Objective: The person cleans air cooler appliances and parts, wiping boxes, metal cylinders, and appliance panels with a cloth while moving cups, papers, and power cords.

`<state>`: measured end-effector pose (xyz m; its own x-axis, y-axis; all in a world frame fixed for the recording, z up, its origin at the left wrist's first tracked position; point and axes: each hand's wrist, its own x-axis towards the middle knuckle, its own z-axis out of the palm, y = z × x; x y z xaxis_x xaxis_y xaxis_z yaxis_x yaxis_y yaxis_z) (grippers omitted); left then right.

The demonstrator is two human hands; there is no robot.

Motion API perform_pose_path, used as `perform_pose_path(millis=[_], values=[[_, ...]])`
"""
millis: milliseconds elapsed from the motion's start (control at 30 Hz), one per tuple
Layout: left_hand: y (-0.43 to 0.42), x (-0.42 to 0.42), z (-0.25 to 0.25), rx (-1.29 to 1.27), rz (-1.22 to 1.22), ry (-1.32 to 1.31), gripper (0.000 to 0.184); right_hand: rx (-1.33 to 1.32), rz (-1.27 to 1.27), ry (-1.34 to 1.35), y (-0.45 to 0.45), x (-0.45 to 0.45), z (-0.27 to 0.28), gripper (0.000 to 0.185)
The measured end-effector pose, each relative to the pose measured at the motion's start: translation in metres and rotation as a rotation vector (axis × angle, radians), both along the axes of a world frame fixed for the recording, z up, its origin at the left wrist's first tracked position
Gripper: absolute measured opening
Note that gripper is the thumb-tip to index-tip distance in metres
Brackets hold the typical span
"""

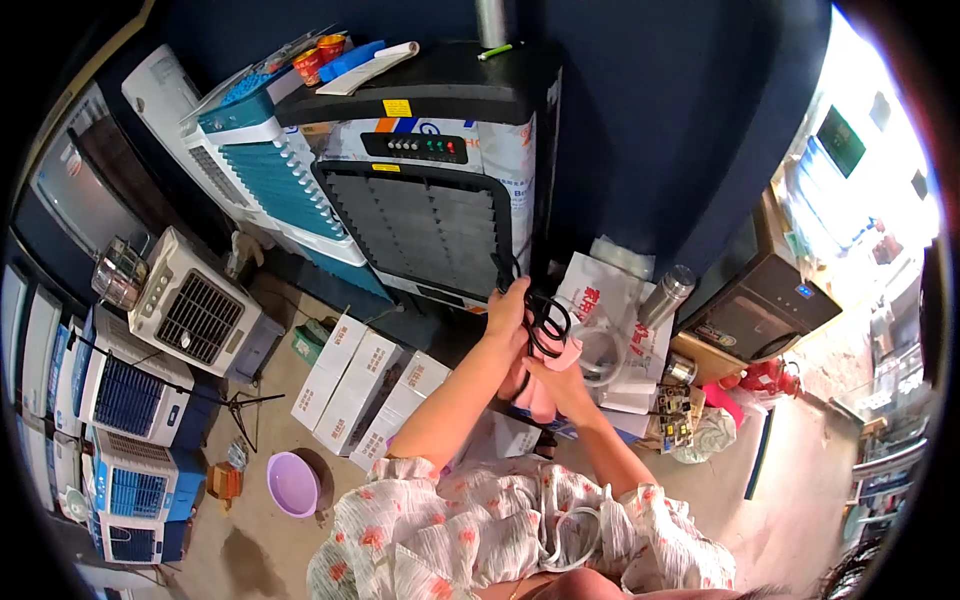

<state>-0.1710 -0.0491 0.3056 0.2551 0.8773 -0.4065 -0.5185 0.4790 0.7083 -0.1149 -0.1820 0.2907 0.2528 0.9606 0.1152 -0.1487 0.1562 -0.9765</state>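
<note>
A coiled black cable (548, 322) is held between my two hands, in front of the lower right corner of a large black air cooler (420, 225). My left hand (508, 308) is closed round the upper left part of the coil, near a dark end of the cable. Lower and to the right, my right hand (560, 385) is closed on the lower part of the coil and on a pink cloth (537, 398). The cloth hangs below and behind the cable. Some fingers of both hands are hidden by the loops.
White cartons (355, 385) stand on the floor left of my arms, with a purple basin (293, 484) nearby. More coolers (195, 310) line the left side. At right are a steel flask (668, 295), papers (600, 285) and a dark cabinet (760, 310).
</note>
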Motion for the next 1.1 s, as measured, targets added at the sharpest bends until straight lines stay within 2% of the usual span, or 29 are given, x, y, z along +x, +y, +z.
perform_pose_path(millis=[33,67,133,167,200,267,367,467,500,600,633,733,767,900,933,1000,1033,1067,1100], values=[[0.001,0.005,0.001,-0.110,0.040,-0.011,0.017,-0.030,0.010,0.099,0.000,0.002,-0.007,0.043],[0.013,0.006,-0.024,-0.166,-0.003,-0.032,0.017,-0.125,0.073,0.147,-0.003,0.005,-0.008,0.039],[0.010,0.008,-0.020,-0.183,0.020,0.005,0.017,-0.316,0.199,0.237,-0.009,0.010,-0.004,0.033],[0.005,0.010,-0.016,-0.134,0.050,-0.035,0.018,-0.224,0.122,0.120,-0.006,0.006,-0.014,0.028],[0.005,0.010,-0.014,-0.097,0.090,-0.009,0.020,-0.171,0.064,0.195,-0.003,0.002,-0.019,0.026],[0.006,0.006,-0.013,-0.116,0.118,-0.056,0.022,-0.098,-0.088,0.031,0.002,0.002,-0.021,0.024],[0.012,-0.004,-0.026,-0.225,-0.042,-0.225,0.024,-0.062,-0.155,-0.038,0.001,0.004,0.003,0.020],[0.008,-0.013,-0.010,-0.233,-0.177,-0.266,0.024,-0.093,-0.121,0.091,0.003,0.012,0.001,0.020],[0.002,-0.016,-0.002,-0.259,-0.140,-0.265,0.022,-0.053,-0.194,-0.147,0.008,0.014,-0.005,0.020],[-0.009,-0.012,-0.002,-0.054,-0.034,-0.313,0.023,0.043,-0.290,-0.759,0.016,0.010,-0.010,0.027],[-0.014,-0.011,0.006,-0.041,-0.026,-0.258,0.024,0.017,-0.318,-0.737,0.018,0.003,0.016,0.037],[-0.029,-0.012,0.026,-0.037,-0.013,-0.238,0.024,0.054,-0.392,-0.855,0.017,0.002,0.016,0.039],[-0.029,-0.013,0.038,-0.121,0.017,-0.196,0.019,-0.028,-0.308,-0.900,0.016,0.005,0.012,0.044],[0.022,-0.014,0.018,-0.181,0.170,-0.264,0.017,-0.280,-0.159,-1.229,-0.013,-0.006,0.000,0.055],[0.032,-0.018,0.021,-0.159,0.235,-0.205,0.020,-0.201,-0.159,-1.176,-0.023,-0.004,-0.008,0.062],[0.040,-0.025,0.029,-0.231,0.255,-0.278,0.019,-0.048,-0.143,-1.064,-0.045,0.009,-0.026,0.074],[0.055,-0.024,-0.009,-0.248,0.245,-0.312,0.019,-0.025,-0.117,-0.991,-0.054,0.015,-0.030,0.072],[0.069,-0.020,-0.048,-0.263,0.234,-0.344,0.019,-0.110,-0.050,-0.934,-0.059,0.024,-0.030,0.070],[0.059,-0.015,-0.043,-0.261,0.209,-0.298,0.018,-0.193,0.013,-0.872,-0.066,0.032,-0.029,0.067]])
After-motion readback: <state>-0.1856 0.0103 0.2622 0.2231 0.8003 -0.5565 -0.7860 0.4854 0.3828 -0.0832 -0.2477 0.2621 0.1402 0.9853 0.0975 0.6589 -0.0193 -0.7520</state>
